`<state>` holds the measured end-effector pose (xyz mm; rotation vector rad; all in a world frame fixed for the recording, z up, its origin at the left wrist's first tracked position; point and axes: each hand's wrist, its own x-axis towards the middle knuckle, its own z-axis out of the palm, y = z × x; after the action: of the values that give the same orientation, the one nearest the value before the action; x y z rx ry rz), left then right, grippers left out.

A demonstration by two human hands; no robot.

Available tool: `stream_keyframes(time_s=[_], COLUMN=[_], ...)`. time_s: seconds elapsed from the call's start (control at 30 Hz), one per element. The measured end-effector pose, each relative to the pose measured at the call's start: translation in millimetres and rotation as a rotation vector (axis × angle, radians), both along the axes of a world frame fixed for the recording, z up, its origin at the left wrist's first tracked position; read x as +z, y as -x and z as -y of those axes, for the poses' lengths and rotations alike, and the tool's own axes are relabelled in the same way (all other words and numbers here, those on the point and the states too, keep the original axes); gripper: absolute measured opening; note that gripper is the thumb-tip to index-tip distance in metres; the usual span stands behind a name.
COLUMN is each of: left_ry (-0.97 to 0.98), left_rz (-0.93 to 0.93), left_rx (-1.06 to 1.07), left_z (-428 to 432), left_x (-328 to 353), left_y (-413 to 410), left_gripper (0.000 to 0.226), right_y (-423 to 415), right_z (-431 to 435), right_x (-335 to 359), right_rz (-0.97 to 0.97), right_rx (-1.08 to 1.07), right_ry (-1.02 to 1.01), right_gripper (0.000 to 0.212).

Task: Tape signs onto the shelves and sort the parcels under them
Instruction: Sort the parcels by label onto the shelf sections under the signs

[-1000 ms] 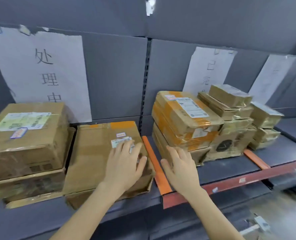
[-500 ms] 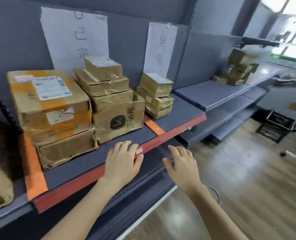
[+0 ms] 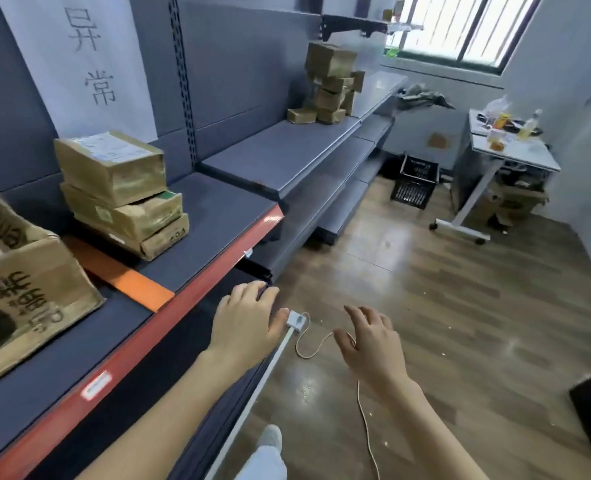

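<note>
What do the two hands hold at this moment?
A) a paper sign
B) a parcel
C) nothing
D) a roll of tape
C: the left hand and the right hand are both open with loosely spread fingers, and nothing is in either of them.

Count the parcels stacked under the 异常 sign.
3, in one stack on the red-edged shelf: top parcel, middle parcel, bottom parcel. Smaller ones behind the stack could be hidden.
</note>
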<state>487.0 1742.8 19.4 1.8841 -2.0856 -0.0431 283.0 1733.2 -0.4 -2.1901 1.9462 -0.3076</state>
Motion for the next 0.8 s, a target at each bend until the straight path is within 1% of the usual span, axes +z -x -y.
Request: stream_keyframes(time_s=[0.03, 0.17, 0.27, 0.33, 0.4, 0.43, 0.53, 0.6, 0.73, 0.8], left_ry=[0.003, 0.012, 0.052, 0.073, 0.101, 0.100, 0.063, 0.063, 0.044, 0.052], left_rz=[0.002, 0.006, 0.005, -0.010, -0.014, -0.015, -0.055, -0.064, -0.014, 0.025], left_rx=[-0.020, -0.073, -0.094, -0.126, -0.162, -0.182, -0.231, -0.252, -0.250, -0.227], left_z=[20, 109, 178, 226, 268, 285, 330, 357, 411, 441], left_x=[-2, -4, 3, 13, 18, 20, 21, 16, -1, -8], left_y=[7, 26, 38, 51, 67, 75, 104, 122, 164, 188], left_gripper=[0.049, 0.050, 0.047, 0.041, 0.040, 0.042, 0.053, 0.058, 0.050, 0.050], right_y=[7, 21, 26, 35, 49, 58, 86, 106, 147, 174], right_z=[16, 91, 151, 190, 223, 236, 272, 298, 353, 385], right_x=[-1, 2, 14, 24, 31, 32, 32, 27, 17, 11], right_rz=[-0.009, -0.018, -0.030, -0.025, -0.016, -0.025, -0.032, -0.035, -0.021, -0.032], right_rx=[-0.020, -0.093, -0.123, -0.154, -0.190, -0.207, -0.278, -0.312, -0.325, -0.310], right_ry=[-0.006, -0.032, -0.036, -0.019, 0.001, -0.002, -0.010, -0.010, -0.038, -0.047], right_gripper=[0.051, 0.068, 0.072, 0.072, 0.066, 0.065, 0.073, 0.074, 0.072, 0.063])
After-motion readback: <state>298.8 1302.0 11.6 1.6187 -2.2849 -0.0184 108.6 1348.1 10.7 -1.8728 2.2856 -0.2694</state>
